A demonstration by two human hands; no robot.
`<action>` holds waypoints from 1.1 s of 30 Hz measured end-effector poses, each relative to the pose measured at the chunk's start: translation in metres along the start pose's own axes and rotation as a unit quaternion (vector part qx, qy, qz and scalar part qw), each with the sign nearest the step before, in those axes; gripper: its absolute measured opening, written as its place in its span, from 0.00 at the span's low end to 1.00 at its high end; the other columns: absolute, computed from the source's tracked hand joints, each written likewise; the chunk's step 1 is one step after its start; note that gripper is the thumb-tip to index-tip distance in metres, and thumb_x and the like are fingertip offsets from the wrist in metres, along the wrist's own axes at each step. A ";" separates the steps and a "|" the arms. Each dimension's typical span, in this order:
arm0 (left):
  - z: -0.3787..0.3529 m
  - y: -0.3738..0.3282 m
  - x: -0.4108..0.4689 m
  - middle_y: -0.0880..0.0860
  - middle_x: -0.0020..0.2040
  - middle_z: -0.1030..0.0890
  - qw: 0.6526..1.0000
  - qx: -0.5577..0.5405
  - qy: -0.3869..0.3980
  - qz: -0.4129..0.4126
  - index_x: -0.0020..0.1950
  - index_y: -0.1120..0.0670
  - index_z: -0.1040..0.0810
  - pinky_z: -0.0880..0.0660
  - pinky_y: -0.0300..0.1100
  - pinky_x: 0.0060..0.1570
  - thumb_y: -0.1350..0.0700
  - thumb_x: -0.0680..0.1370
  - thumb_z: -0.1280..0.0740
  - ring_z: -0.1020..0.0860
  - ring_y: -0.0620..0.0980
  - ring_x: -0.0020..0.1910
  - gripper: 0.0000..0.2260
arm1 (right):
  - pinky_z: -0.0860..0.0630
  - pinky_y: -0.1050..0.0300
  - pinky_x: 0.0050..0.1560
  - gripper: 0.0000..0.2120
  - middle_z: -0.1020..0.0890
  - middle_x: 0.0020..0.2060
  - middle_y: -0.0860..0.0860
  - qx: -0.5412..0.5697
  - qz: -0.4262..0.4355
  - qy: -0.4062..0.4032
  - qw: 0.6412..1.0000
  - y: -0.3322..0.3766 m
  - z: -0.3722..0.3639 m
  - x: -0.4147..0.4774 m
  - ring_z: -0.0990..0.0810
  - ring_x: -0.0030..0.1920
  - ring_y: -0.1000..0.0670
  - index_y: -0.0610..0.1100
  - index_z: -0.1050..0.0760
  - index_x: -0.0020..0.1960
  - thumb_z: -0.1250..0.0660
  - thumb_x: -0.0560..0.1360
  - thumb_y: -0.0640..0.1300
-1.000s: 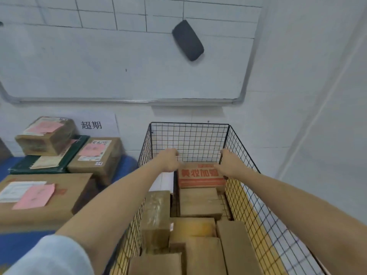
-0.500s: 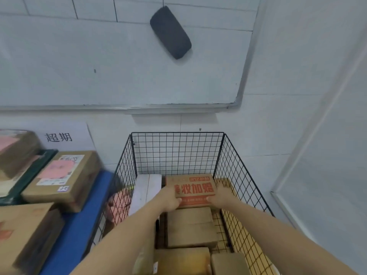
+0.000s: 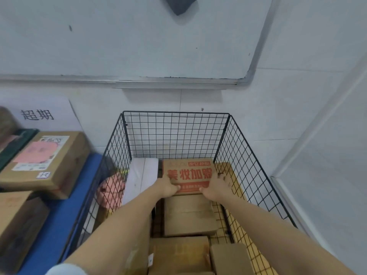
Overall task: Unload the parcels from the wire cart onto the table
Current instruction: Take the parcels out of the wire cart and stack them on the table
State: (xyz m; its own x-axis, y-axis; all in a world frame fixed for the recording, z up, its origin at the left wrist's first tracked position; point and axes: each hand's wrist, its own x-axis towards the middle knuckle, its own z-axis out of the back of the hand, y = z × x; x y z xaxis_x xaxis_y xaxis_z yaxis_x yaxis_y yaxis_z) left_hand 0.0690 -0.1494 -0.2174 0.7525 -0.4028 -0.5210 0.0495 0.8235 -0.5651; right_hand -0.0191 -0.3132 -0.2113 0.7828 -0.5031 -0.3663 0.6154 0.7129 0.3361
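Both hands grip the red-print box (image 3: pixel 189 176) at the cart's (image 3: pixel 175 132) far end: left hand (image 3: pixel 167 187) on its left edge, right hand (image 3: pixel 215 187) on its right. A plain box (image 3: pixel 188 215) lies just below it, a white parcel (image 3: pixel 142 177) beside it at left. The table (image 3: pixel 53 219), left of the cart, carries labelled boxes (image 3: pixel 45 161).

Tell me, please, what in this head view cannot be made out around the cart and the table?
- Red-printed box: whether it is lifted; left hand and right hand cover its near corners.
- Pink parcel: shape blurred behind the wire cart mesh.
- Label on the table's cardboard box: text too small and blurred.
- Dark object on the whiteboard: cut off by the top edge.
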 end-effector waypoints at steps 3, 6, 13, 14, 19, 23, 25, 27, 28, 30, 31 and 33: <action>-0.002 -0.001 0.004 0.57 0.72 0.33 0.999 -0.028 -0.001 0.020 0.77 0.60 0.47 0.36 0.44 0.69 0.48 0.77 0.33 0.33 0.55 0.70 0.36 | 0.49 0.41 0.73 0.39 0.44 0.73 0.37 0.011 -0.013 -0.034 0.999 0.004 -0.007 -0.001 0.52 0.75 0.36 0.39 0.53 0.75 0.36 0.76 0.53; -0.009 -0.001 0.009 0.58 0.73 0.36 0.998 -0.053 -0.001 0.037 0.77 0.61 0.54 0.36 0.45 0.70 0.48 0.76 0.32 0.35 0.55 0.71 0.41 | 0.48 0.42 0.73 0.40 0.42 0.72 0.36 0.020 -0.046 -0.038 0.998 0.012 -0.012 0.000 0.48 0.74 0.36 0.38 0.54 0.74 0.35 0.74 0.53; -0.009 -0.002 0.009 0.57 0.69 0.32 0.988 -0.138 -0.024 0.056 0.76 0.58 0.46 0.33 0.47 0.68 0.47 0.71 0.28 0.32 0.55 0.68 0.41 | 0.37 0.45 0.70 0.44 0.45 0.72 0.38 0.142 -0.106 -0.018 0.984 0.011 -0.003 0.014 0.39 0.71 0.38 0.35 0.51 0.75 0.31 0.72 0.55; -0.007 -0.003 0.011 0.57 0.67 0.30 0.986 -0.150 -0.035 0.062 0.75 0.58 0.42 0.31 0.47 0.67 0.45 0.67 0.28 0.30 0.55 0.66 0.42 | 0.35 0.46 0.68 0.44 0.44 0.72 0.38 0.139 -0.100 -0.015 0.985 0.010 -0.002 0.015 0.38 0.71 0.39 0.35 0.49 0.75 0.32 0.73 0.58; 0.013 0.001 0.024 0.54 0.63 0.27 0.970 -0.219 -0.064 0.085 0.69 0.54 0.31 0.27 0.49 0.61 0.42 0.57 0.26 0.25 0.54 0.59 0.42 | 0.29 0.50 0.62 0.39 0.36 0.68 0.40 0.088 -0.051 -0.052 0.993 0.012 0.013 0.005 0.32 0.66 0.42 0.38 0.37 0.72 0.36 0.73 0.64; 0.046 -0.025 -0.028 0.53 0.60 0.23 0.957 -0.277 -0.047 0.073 0.61 0.54 0.27 0.26 0.52 0.56 0.49 0.67 0.25 0.25 0.53 0.56 0.25 | 0.25 0.48 0.59 0.47 0.40 0.70 0.39 0.150 -0.027 -0.093 0.984 0.023 0.043 -0.014 0.26 0.63 0.41 0.37 0.41 0.72 0.34 0.68 0.68; 0.060 -0.032 -0.051 0.54 0.62 0.23 0.948 -0.308 -0.041 0.067 0.58 0.54 0.29 0.29 0.61 0.60 0.53 0.74 0.28 0.27 0.56 0.62 0.16 | 0.20 0.47 0.53 0.60 0.29 0.64 0.42 0.196 -0.020 -0.087 0.976 0.021 0.055 -0.014 0.21 0.55 0.43 0.39 0.35 0.69 0.41 0.53 0.83; 0.074 -0.036 -0.071 0.56 0.64 0.25 0.941 -0.331 -0.055 0.051 0.57 0.54 0.31 0.35 0.67 0.63 0.51 0.76 0.31 0.29 0.58 0.66 0.15 | 0.18 0.49 0.45 0.61 0.21 0.54 0.47 0.236 -0.001 -0.084 0.968 0.013 0.059 -0.004 0.18 0.48 0.47 0.43 0.29 0.63 0.45 0.46 0.86; 0.081 -0.038 -0.081 0.56 0.65 0.25 0.936 -0.344 -0.064 0.038 0.58 0.54 0.31 0.37 0.69 0.63 0.49 0.76 0.31 0.30 0.59 0.67 0.16 | 0.18 0.50 0.44 0.56 0.21 0.52 0.48 0.248 0.013 -0.085 0.965 0.017 0.067 -0.018 0.18 0.47 0.48 0.44 0.29 0.62 0.43 0.49 0.84; 0.092 -0.043 -0.102 0.55 0.64 0.25 0.930 -0.362 -0.061 0.025 0.63 0.54 0.31 0.39 0.71 0.63 0.38 0.75 0.35 0.31 0.60 0.67 0.25 | 0.19 0.53 0.43 0.47 0.20 0.52 0.49 0.282 0.033 -0.098 0.954 0.032 0.085 -0.055 0.18 0.47 0.49 0.45 0.30 0.62 0.39 0.57 0.80; 0.095 -0.044 -0.111 0.56 0.63 0.25 0.930 -0.362 -0.053 0.022 0.65 0.54 0.32 0.40 0.71 0.63 0.33 0.74 0.40 0.32 0.61 0.68 0.30 | 0.20 0.56 0.40 0.44 0.19 0.50 0.50 0.312 0.036 -0.095 0.945 0.036 0.090 -0.069 0.18 0.46 0.50 0.44 0.30 0.63 0.38 0.62 0.77; 0.100 -0.043 -0.127 0.59 0.65 0.26 0.930 -0.364 -0.038 0.026 0.67 0.57 0.31 0.41 0.72 0.63 0.26 0.71 0.47 0.33 0.62 0.68 0.40 | 0.23 0.57 0.39 0.46 0.19 0.47 0.49 0.369 0.020 -0.077 0.926 0.040 0.099 -0.088 0.18 0.44 0.50 0.41 0.32 0.64 0.43 0.64 0.78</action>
State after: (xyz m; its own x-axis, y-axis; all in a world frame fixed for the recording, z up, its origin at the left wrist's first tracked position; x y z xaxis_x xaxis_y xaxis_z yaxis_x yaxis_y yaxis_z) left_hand 0.0368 -0.0935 -0.0624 0.7870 -0.3174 -0.5290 -0.4255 0.3416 -0.8380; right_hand -0.0544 -0.2892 -0.0795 0.7754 -0.5874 -0.2316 0.4357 0.2324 0.8695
